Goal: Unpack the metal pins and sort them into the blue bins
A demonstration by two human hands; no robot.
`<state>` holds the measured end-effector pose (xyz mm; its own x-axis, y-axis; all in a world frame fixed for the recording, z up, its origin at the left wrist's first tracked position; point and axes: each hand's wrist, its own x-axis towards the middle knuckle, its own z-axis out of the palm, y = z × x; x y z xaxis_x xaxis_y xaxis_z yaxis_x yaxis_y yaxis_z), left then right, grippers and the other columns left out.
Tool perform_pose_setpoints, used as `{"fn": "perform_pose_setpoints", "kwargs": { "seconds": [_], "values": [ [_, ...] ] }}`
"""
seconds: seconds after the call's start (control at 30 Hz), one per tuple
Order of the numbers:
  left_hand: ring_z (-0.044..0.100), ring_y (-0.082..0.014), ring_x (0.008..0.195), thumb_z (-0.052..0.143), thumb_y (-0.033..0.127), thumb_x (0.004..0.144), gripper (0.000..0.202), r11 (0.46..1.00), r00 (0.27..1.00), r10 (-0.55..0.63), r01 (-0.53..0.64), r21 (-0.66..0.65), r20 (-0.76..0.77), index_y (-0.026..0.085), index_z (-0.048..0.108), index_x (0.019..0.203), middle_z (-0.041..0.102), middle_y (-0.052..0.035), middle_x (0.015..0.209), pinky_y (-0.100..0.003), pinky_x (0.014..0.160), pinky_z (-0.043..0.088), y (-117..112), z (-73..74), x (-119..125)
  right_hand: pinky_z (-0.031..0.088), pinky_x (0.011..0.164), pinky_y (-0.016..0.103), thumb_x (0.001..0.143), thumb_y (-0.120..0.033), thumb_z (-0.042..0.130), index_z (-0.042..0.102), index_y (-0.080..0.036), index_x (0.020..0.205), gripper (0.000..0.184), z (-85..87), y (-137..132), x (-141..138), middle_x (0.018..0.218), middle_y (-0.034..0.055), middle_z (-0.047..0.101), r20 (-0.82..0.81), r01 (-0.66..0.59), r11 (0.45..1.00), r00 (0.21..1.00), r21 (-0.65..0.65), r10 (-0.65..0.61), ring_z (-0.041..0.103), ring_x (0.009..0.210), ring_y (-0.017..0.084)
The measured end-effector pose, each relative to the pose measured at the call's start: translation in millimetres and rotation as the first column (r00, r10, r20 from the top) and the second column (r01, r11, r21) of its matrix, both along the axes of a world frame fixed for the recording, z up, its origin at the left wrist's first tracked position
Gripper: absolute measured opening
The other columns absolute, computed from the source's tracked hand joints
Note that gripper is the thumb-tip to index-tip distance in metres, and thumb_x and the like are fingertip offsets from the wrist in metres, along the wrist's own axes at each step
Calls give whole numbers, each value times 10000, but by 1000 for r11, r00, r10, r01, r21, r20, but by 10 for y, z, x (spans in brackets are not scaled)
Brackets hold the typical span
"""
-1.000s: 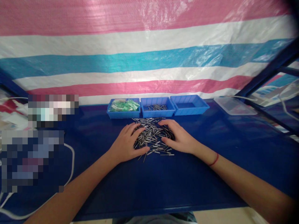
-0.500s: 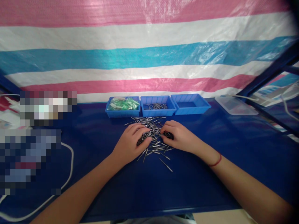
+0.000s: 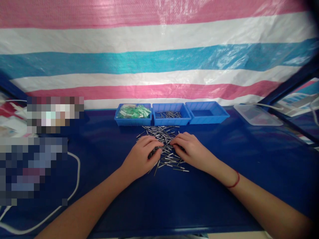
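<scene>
A heap of thin metal pins (image 3: 164, 141) lies on the blue table (image 3: 159, 199) in front of three small blue bins. My left hand (image 3: 141, 157) rests on the heap's left side with its fingers curled round a bunch of pins. On the heap's right side my right hand (image 3: 191, 151) is cupped, fingers bent down onto the pins. The fingertips of both hands nearly meet over the heap. Loose pins are scattered at the heap's near edge.
The left bin (image 3: 133, 114) holds green and clear packets, the middle bin (image 3: 170, 114) several pins, the right bin (image 3: 206, 112) shows only its blue bottom. A clear plastic tray (image 3: 258, 114) sits far right. A white cable (image 3: 72, 186) loops at the left. A striped tarp (image 3: 159, 53) hangs behind.
Both hands have drawn closer together over the heap, closing from spread fingers to curled ones. A stray pin that lay nearer to me half a second ago is back by the heap's edge.
</scene>
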<state>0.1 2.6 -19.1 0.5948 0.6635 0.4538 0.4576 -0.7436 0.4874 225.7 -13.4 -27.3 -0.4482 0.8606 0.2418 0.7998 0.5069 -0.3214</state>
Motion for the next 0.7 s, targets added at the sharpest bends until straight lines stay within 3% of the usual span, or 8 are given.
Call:
{"fn": "perform_pose_setpoints", "kwargs": {
  "seconds": [0.3,0.5,0.7],
  "values": [
    [582,-194,1031,527,174,896,171,999,1000,-24,25,-22,0,177,653,1012,670,-75,1023,-380,969,454,12,-33,24,378,752,345,912,-140,474,596,-191,888,135,-12,-51,-55,913,71,641,-11,62,998,998,-13,-62,524,870,217],
    [576,-190,1033,534,175,897,164,999,1000,-32,32,-21,0,176,650,1012,669,-67,1020,-367,957,454,18,-65,19,384,761,340,889,-120,492,575,-190,899,110,-22,-51,-31,887,55,648,-81,29,998,996,-51,-33,531,860,212],
    [581,-194,1031,522,179,902,168,998,999,-52,52,-44,-3,187,654,1006,662,-67,1019,-361,940,462,10,-43,15,400,783,355,887,-209,536,624,-203,878,89,-2,-24,24,903,60,657,-88,35,999,995,-20,-37,554,882,216]
  ]
}}
